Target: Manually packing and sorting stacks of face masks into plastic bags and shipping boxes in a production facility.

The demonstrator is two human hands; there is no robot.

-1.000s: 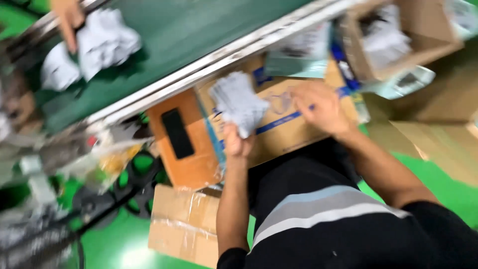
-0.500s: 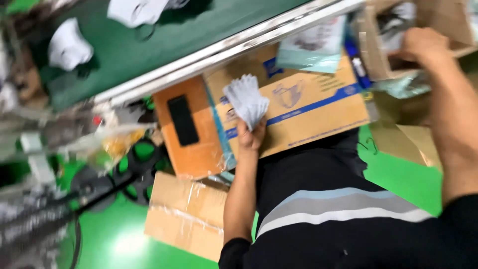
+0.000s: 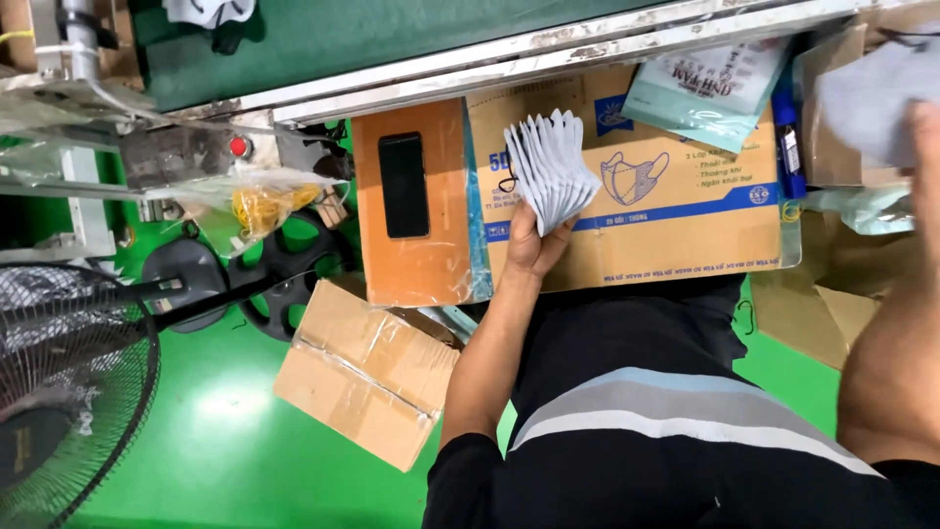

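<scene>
My left hand [image 3: 532,247] is shut on a fanned stack of grey face masks [image 3: 548,167] and holds it upright over a flat brown carton [image 3: 676,240] printed with a mask picture. My right hand [image 3: 925,147] is at the far right edge, reaching into an open cardboard box [image 3: 827,118]. Its fingers are on a single grey mask [image 3: 867,98] there. Most of that hand is cut off by the frame edge.
A green conveyor belt [image 3: 392,34] with a metal rail runs along the top. A black phone [image 3: 402,184] lies on an orange box [image 3: 416,264]. A teal mask packet [image 3: 710,88] leans nearby. A cardboard box [image 3: 367,367], a fan [image 3: 69,392] and a bag of rubber bands [image 3: 259,201] are to my left.
My right hand has left the flat carton and swung right to the open box, where it now touches a grey mask. My left hand still holds the fanned stack.
</scene>
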